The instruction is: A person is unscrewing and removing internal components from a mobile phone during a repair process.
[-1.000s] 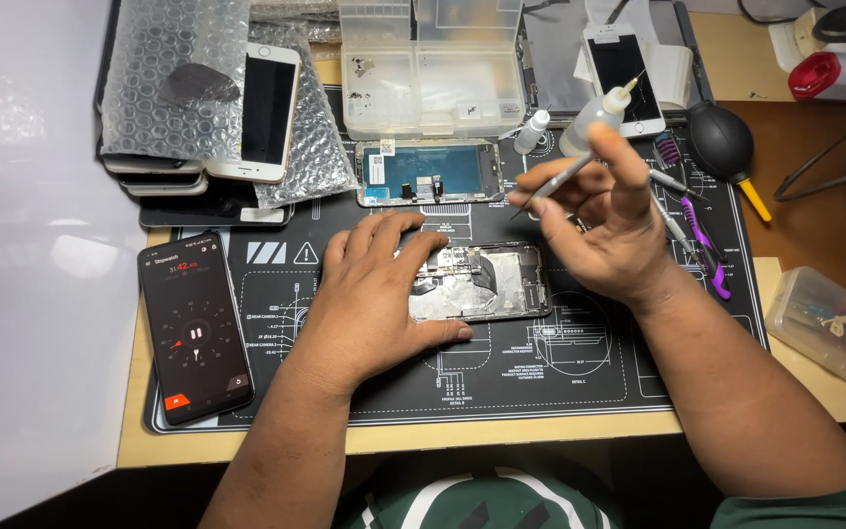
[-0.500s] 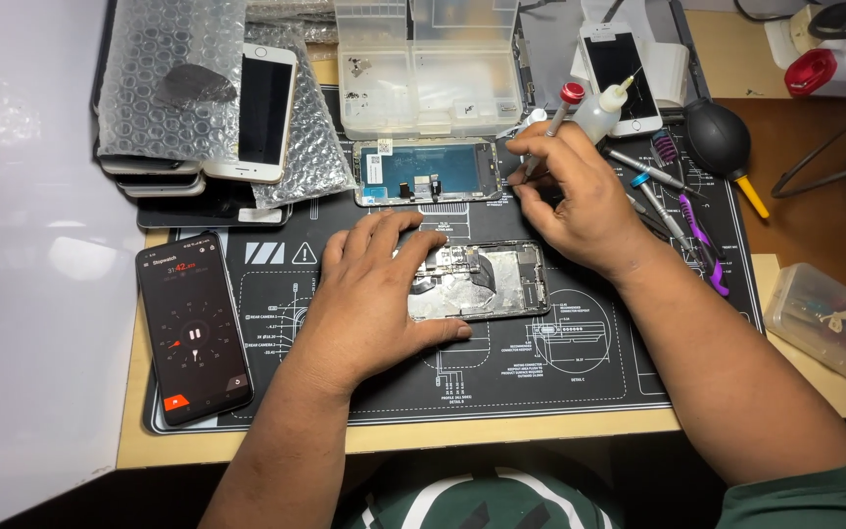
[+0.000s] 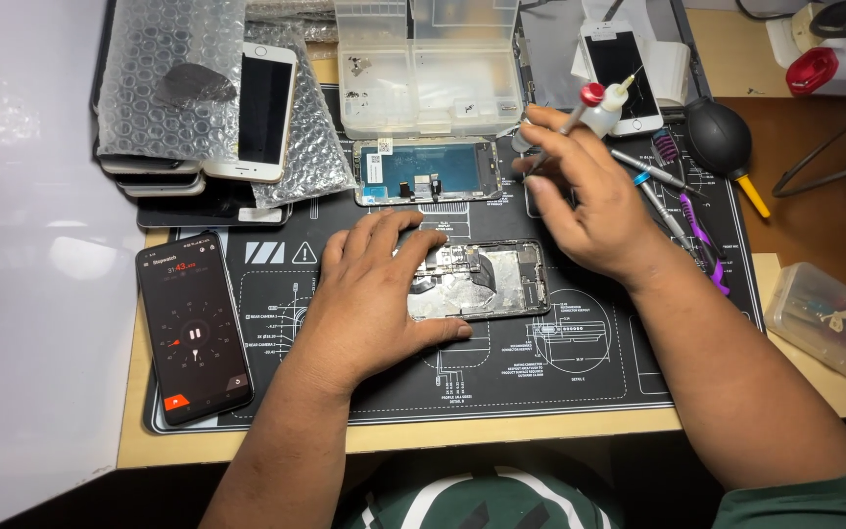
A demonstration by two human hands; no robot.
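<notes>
Left hand lies flat, fingers spread, palm down on the left end of the opened phone chassis, pinning it to the black work mat. The chassis sits mid-mat, internals and metal shields exposed. Right hand is up above the chassis' far right corner, fingers curled around a thin screwdriver with a red cap; I can't tell where its tip is. Detached screen panel lies just beyond the chassis, clear parts tray behind it. Dark phone showing a stopwatch sits on the mat's left edge. More drivers and purple tweezers right of the hand, black air blower further out.
</notes>
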